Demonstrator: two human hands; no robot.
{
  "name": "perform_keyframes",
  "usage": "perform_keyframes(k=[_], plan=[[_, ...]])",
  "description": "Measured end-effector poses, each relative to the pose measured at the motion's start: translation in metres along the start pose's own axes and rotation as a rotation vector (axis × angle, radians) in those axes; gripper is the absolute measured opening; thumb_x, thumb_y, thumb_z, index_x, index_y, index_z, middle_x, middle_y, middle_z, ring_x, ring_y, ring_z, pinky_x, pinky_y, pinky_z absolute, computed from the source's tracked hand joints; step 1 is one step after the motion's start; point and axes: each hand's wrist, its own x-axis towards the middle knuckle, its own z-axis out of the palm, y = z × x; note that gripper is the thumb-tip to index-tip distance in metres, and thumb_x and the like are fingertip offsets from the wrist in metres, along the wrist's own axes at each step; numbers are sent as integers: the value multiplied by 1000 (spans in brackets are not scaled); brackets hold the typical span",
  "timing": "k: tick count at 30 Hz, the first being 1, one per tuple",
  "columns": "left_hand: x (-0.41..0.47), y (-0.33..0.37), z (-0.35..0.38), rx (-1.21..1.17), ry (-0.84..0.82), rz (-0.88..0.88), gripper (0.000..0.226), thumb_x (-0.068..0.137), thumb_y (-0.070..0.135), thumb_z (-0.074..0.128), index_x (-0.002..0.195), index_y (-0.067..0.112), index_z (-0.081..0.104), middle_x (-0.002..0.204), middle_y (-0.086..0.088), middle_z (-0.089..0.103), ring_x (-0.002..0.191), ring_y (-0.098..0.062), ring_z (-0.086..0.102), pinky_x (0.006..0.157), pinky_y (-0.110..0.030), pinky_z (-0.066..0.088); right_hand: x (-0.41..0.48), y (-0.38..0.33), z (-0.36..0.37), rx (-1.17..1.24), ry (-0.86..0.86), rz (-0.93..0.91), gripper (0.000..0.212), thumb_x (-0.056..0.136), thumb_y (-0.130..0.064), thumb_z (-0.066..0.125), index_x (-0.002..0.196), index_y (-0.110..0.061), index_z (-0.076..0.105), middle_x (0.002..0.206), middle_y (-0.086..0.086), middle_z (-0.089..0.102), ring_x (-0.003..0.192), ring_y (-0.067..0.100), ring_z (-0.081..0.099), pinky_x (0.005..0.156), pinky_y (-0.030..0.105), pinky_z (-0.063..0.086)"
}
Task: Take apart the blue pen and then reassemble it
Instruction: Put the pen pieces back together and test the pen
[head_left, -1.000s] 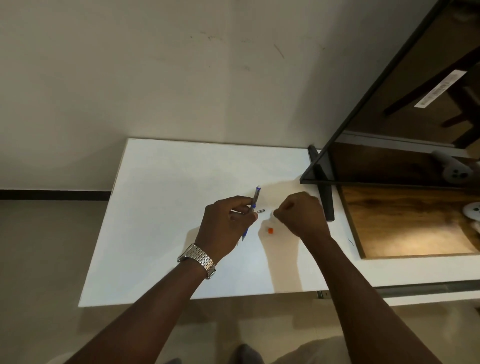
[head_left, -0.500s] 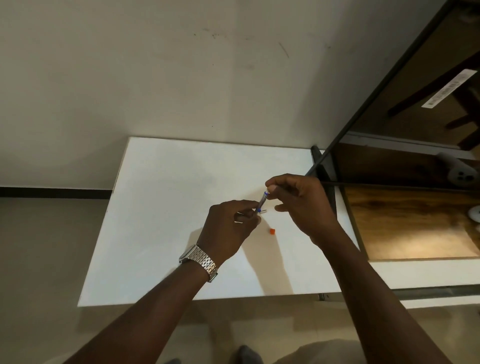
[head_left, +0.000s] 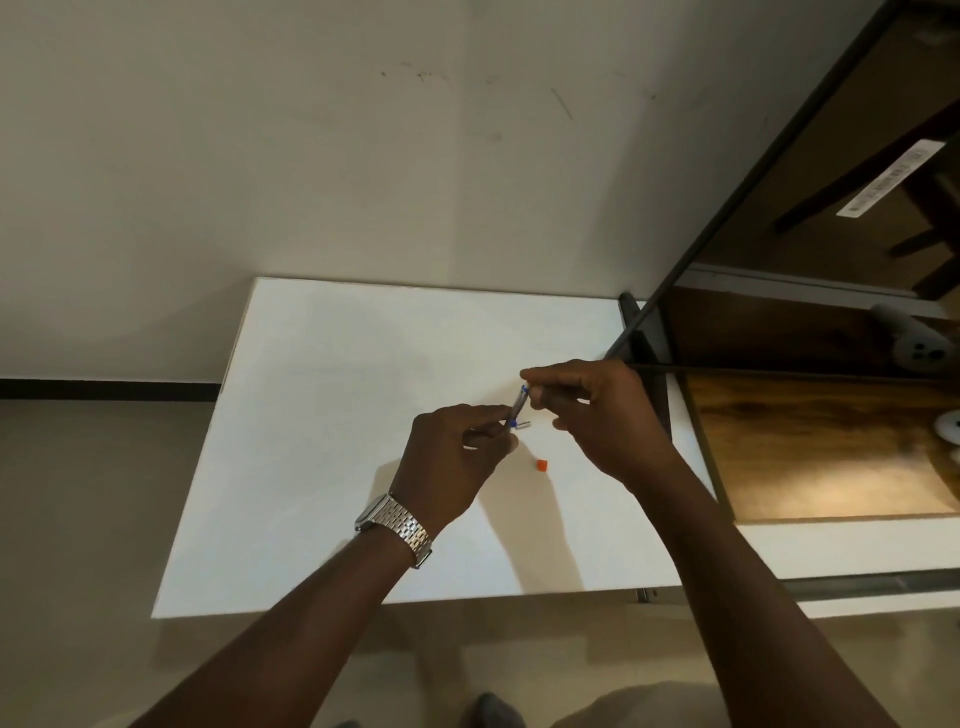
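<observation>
The blue pen (head_left: 518, 404) is a short clear barrel with blue ends, held tilted above the white table (head_left: 337, 415). My left hand (head_left: 452, 457), with a metal watch on its wrist, pinches the pen's lower end. My right hand (head_left: 597, 410) pinches its upper end with thumb and forefinger. A small silvery part (head_left: 523, 425) sticks out beside the left fingertips; whether it lies on the table or is held I cannot tell. A small orange piece (head_left: 542, 465) lies on the table just below the hands.
A dark-framed mirror or glass panel (head_left: 727, 208) leans at the table's right, with a black foot (head_left: 652, 353) on the tabletop. The beige wall (head_left: 363, 156) stands behind. Floor (head_left: 78, 519) lies left of the table's edge.
My right hand rose from the table near the orange piece and took hold of the pen's upper end. The pen now spans both hands. My left hand barely moved.
</observation>
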Motion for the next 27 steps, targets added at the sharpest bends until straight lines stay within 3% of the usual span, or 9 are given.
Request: perform_keyframes(k=[4,6,8,10,12,15,23,27], plan=[[4,2,-3,-32,23,-52,26,82,20,83,108,20,80,89,6,80,80,-1,75,80,-6,50,-1,16,5,31,114,109,25,96,-2,66,114,-13,80,95,2,79,82,15,76,84,40,65],[5,2,-4,-38,25,-77,25,82,20,83,107,19,81,88,5,80,78,0,74,77,-4,48,-2,28,8,-193,-4,133,18,93,-9,71,107,-11,82,99,4,79,88,18,75,89,42,62],[6,2,-4,-47,28,-98,25,82,20,83,106,20,81,88,6,79,76,5,73,73,1,45,-6,37,15,-444,-185,176,21,89,-16,77,109,-14,81,113,5,76,104,22,70,94,32,55],[6,2,-3,-46,28,-108,24,81,21,83,105,22,81,89,7,80,76,6,73,74,1,46,-8,44,23,-520,-287,225,25,87,-18,78,111,-16,80,120,3,72,112,24,66,88,23,46],[6,2,-3,-46,24,-112,25,81,21,83,105,21,81,89,6,80,76,4,73,74,1,46,-6,47,30,-571,-324,250,26,87,-16,77,112,-15,79,121,2,71,112,25,65,88,24,46],[5,1,-3,-50,14,-111,25,81,20,84,105,20,81,86,7,79,76,6,72,73,1,45,-3,49,38,-629,-304,279,21,90,-15,71,109,-10,78,116,7,73,108,28,67,93,35,56],[4,3,-6,-53,-18,-103,24,82,20,82,106,22,81,86,8,80,76,5,73,75,-4,49,-2,53,37,-547,-261,348,16,82,-17,76,97,-9,76,104,6,72,96,25,67,84,34,58],[3,5,-5,-68,-17,-111,24,82,20,82,106,22,81,89,8,81,77,4,74,77,-5,50,-4,39,23,-197,-163,333,1,77,-7,80,77,-7,80,82,10,78,80,34,73,78,45,64]])
